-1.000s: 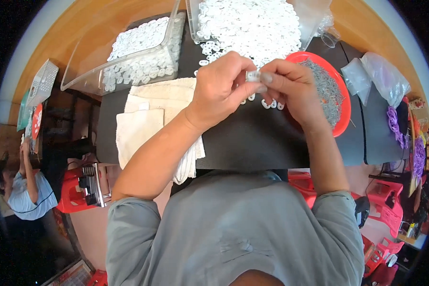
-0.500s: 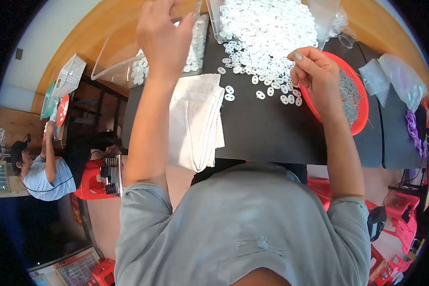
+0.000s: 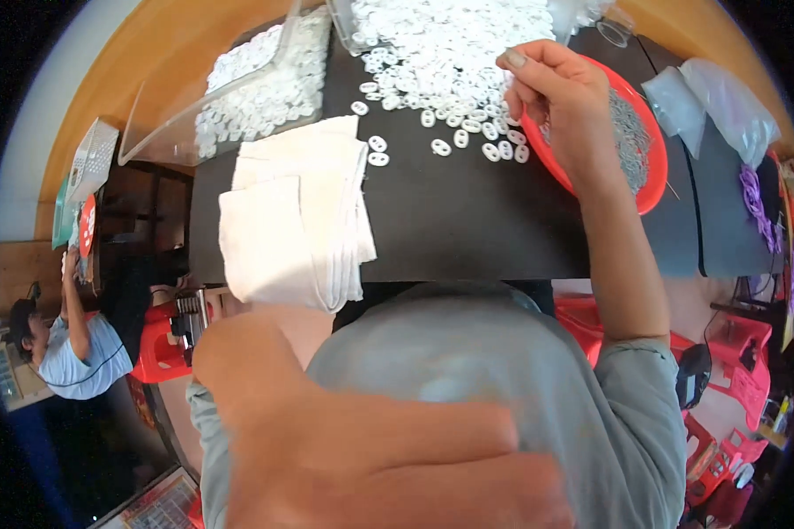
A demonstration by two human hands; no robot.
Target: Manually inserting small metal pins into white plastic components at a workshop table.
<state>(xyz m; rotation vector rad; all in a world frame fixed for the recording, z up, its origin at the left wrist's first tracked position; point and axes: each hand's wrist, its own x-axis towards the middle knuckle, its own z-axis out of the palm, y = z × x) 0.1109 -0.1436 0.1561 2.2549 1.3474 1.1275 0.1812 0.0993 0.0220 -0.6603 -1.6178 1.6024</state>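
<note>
Ovals [image 3: 457, 53], white and pierced by two holes apiece, lie in a bright heap to the left of a red bowl [image 3: 656, 172], with loose ones scattered across the dark table [image 3: 476, 225] just beside the bowl's left rim. A worker's right hand [image 3: 551, 88] hangs over that rim, thumb drawn in against curled fingers; whether something small sits in the pinch cannot be told. The left hand [image 3: 379, 441], blurred and close to the camera, is well apart from the bowl, on its near left, fingers stretched out; its hold, if any, cannot be made out. Grey bits [image 3: 630, 141] fill the bowl, and pale cloths [image 3: 269, 220] lie folded well to its left. Each oval looks like light, stiff plastic, probably smooth enough to skid under a fingertip but unlikely to break in handling. Loose pieces beside the bowl seem easiest to pick up singly, best pinched by the outer edges between thumb and forefinger, leaving both holes uncovered.
</note>
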